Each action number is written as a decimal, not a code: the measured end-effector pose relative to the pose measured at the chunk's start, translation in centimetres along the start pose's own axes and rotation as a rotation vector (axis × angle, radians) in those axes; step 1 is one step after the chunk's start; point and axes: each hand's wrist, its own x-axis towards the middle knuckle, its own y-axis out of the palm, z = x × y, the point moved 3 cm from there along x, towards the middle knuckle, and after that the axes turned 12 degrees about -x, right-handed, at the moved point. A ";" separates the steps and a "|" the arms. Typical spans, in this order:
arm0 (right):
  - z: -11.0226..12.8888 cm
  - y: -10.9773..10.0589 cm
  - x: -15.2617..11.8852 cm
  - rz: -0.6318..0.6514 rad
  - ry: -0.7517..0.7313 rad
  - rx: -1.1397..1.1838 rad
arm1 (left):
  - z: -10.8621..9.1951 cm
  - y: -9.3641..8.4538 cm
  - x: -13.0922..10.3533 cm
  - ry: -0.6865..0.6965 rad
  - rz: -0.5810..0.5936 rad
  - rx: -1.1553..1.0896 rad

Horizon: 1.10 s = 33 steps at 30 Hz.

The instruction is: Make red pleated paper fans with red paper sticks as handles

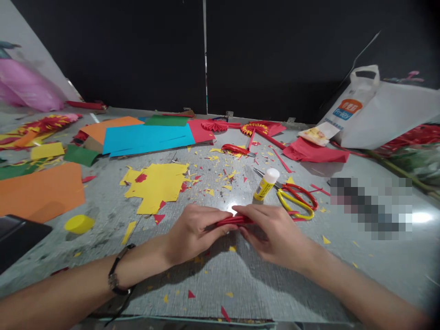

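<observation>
Between my two hands, low over the front middle of the table, is a narrow strip of folded red paper [244, 220]. My left hand [195, 229] pinches its left part between thumb and fingers. On its right part, my right hand [271, 231] closes in the same way, hiding much of the paper. Just beyond my right hand stands a yellow glue stick [264, 187] with a white top. Beside it lies a pair of scissors [297, 200] with red and yellow handles. Scraps of red and yellow paper are scattered around.
A cut yellow sheet [161, 185] lies left of centre, near a yellow cap [79, 224]. Blue paper [147, 139], orange paper [41, 190] and a red-handled cutter [237, 149] lie farther off. At right stands a white bag [385, 110]. A dark panel [137, 55] rises behind the table.
</observation>
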 end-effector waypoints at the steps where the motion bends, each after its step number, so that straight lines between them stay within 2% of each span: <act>1: 0.0 0.0 0.0 0.008 -0.009 -0.007 | 0.0 0.0 0.0 0.006 -0.008 0.006; 5: -0.1 -0.2 -0.2 -0.025 -0.048 -0.043 | 0.3 -0.3 0.3 -0.005 -0.075 -0.001; 11: 0.0 -0.3 -0.2 -0.073 -0.073 -0.021 | 0.3 -0.4 0.2 0.028 -0.009 -0.058; 14: 0.0 -0.3 -0.1 -0.104 -0.038 0.004 | 0.2 -0.4 0.1 0.011 -0.063 -0.079; 18: -0.6 -0.6 0.0 -0.132 0.065 -0.025 | 0.7 -0.6 0.4 -0.185 -0.198 -0.132; 21: -1.0 -0.5 -0.1 -0.127 0.080 -0.014 | 1.2 -0.8 0.7 -0.339 -0.257 -0.191; 26: -1.3 -0.1 -0.2 -0.142 0.079 0.030 | 1.6 -0.8 0.9 -0.383 -0.236 -0.317; 31: -1.0 -0.1 -0.1 -0.034 0.127 0.100 | 1.3 -0.7 0.7 -0.364 -0.200 -0.331; 33: -0.8 -0.2 -0.1 -0.028 0.115 0.112 | 1.1 -0.6 0.7 -0.358 -0.186 -0.336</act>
